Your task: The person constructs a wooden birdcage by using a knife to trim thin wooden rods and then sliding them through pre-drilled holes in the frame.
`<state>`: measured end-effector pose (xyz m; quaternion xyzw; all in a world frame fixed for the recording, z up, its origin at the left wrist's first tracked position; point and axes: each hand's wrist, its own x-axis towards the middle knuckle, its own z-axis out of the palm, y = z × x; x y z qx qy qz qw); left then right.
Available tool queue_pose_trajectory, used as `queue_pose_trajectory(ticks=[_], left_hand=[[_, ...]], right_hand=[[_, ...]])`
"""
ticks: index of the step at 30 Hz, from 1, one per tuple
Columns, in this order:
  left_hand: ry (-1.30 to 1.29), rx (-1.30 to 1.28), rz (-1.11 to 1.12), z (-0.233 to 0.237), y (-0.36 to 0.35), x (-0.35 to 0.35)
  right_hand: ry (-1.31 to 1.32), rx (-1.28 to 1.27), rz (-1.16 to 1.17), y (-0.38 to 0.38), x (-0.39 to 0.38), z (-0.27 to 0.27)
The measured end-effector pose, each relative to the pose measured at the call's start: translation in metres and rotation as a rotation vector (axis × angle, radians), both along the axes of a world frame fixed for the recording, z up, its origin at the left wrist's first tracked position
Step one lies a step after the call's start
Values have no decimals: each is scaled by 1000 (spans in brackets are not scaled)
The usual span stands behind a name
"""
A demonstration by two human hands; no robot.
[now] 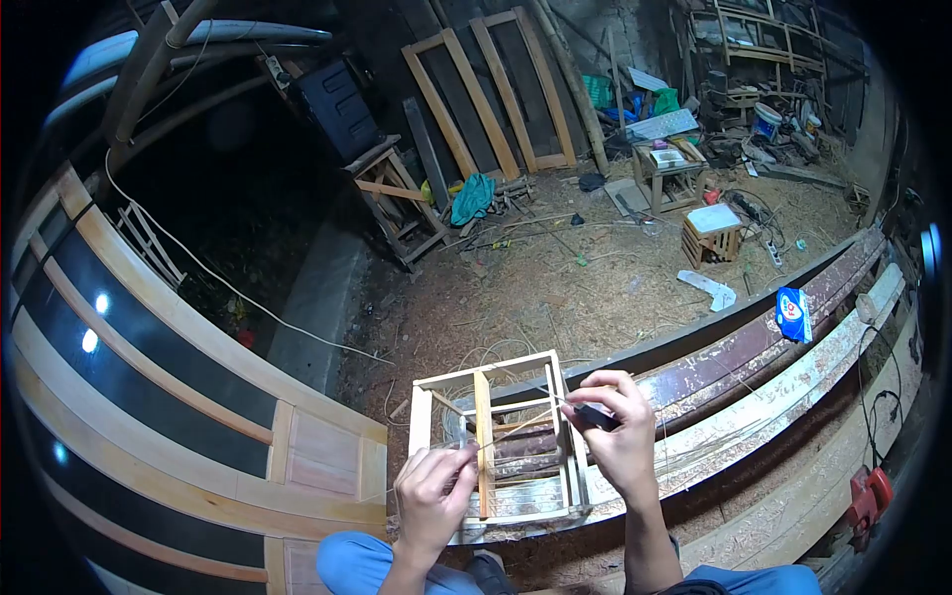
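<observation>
My right hand [617,426] is closed around a black-handled tool [597,416], with its working end toward the frame. Fingers pinched together, my left hand [433,491] is at the frame's left side; I cannot tell what small item it grips. A thin pale strand [521,429] stretches between the two hands. Beneath and between them stands a small light-wood frame [421,421] with slats and an orange-toned upright [484,426]. It rests over the long planks in front of my knees.
Long shaving-covered planks [734,431] run to the right, carrying a blue packet [793,315] and a red power tool [870,501]. A panelled wooden door [228,451] lies at the left. A slatted crate [711,243] and small wooden table [662,183] stand farther back.
</observation>
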<state>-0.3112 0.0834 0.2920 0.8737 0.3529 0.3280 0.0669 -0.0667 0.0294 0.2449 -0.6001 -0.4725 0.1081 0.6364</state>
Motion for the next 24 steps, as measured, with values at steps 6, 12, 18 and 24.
queue_pose_trajectory(ticks=[6, 12, 18, 24], left_hand=[[-60, -104, 21, -4, 2, 2], [-112, -165, -9, 4, -3, 30], [139, 164, -20, 38, -1, 51], [161, 222, -123, 34, 8, 56]], right_hand=[[126, -53, -11, 3, -9, -2], [307, -49, -57, -2, -20, 11], [398, -50, 62, -5, -9, 27], [417, -27, 387, -10, -2, 9]])
